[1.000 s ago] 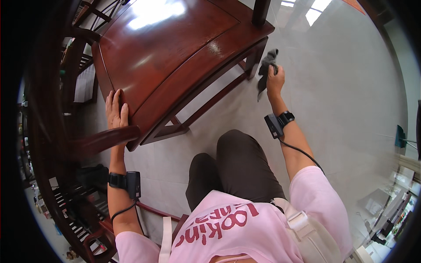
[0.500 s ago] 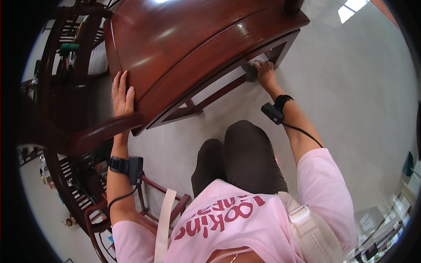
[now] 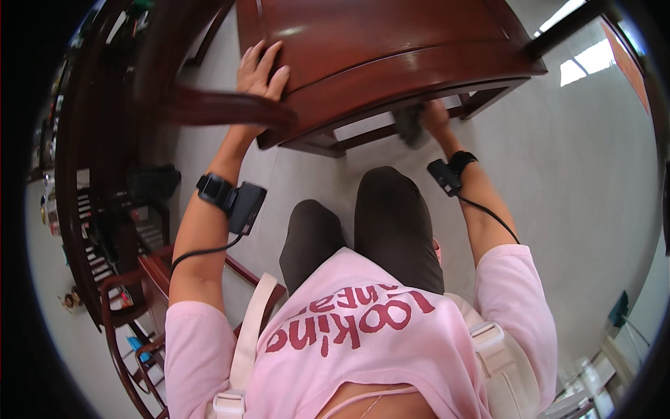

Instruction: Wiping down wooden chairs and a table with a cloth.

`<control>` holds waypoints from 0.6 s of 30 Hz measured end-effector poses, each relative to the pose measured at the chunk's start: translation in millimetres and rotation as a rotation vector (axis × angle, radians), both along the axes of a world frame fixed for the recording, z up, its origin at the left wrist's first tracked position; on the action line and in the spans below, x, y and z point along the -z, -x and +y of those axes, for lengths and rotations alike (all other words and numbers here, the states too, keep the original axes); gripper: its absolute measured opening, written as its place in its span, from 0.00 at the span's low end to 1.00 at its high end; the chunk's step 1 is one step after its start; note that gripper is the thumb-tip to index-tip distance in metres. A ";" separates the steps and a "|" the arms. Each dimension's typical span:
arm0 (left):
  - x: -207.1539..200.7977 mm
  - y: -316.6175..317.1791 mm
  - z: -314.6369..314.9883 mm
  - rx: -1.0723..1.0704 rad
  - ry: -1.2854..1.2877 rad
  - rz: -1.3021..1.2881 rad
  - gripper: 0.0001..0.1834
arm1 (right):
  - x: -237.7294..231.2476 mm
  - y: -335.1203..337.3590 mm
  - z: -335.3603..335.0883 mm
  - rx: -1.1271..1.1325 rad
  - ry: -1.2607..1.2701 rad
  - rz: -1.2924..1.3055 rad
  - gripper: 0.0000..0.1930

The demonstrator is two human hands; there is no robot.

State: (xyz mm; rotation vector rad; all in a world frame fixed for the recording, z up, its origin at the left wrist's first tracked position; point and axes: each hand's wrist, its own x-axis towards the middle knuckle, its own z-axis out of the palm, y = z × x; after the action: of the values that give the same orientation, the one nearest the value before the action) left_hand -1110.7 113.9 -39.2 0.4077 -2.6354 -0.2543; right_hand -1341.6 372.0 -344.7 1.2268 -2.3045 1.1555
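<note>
Grey cloth [image 3: 409, 128], blurred, is pinched in the right grip [image 3: 434, 117], under the front of a reddish-brown wooden chair [image 3: 419, 66]; the left grip [image 3: 261, 75] lies spread on the seat's [image 3: 377, 31] edge, beside the armrest [image 3: 223, 108]; pale floor [image 3: 544, 195] beneath.

Likely a home: wooden armchair [image 3: 391, 42], glossy floor [image 3: 551, 202]

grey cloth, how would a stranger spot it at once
Find the large red-brown wooden chair at the top. Just below its near edge, the right hand holds the cloth. It is dull, dark grey and bunched, unlike the glossy chair beside it.
</note>
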 end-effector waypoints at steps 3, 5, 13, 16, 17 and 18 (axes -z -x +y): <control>9.5 17.1 5.6 0.014 0.006 0.056 0.26 | 34.9 25.0 48.4 0.030 -0.254 -0.029 0.16; 15.4 3.1 -10.6 0.000 0.060 0.078 0.26 | 26.0 -14.4 2.3 -0.073 -0.320 -0.131 0.17; 20.9 3.7 -2.8 0.000 -0.047 0.271 0.24 | 19.0 -159.0 -103.9 -0.208 -0.539 -0.536 0.21; 22.4 7.8 -2.1 0.016 -0.273 0.178 0.32 | -2.1 -160.0 -111.6 -0.038 -0.635 -1.012 0.21; 23.0 7.7 -0.4 0.007 -0.284 0.193 0.32 | -7.5 -156.0 -103.4 -0.141 -0.314 -1.457 0.19; 14.9 7.2 4.9 -0.010 -0.329 0.179 0.28 | -12.1 -151.5 -93.9 -0.241 0.058 -1.867 0.18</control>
State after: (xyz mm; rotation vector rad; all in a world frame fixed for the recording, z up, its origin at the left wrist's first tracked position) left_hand -1118.0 118.8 -54.1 0.4801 -2.4174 -0.6931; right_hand -1190.1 278.0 -332.5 0.0441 -2.8818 3.3200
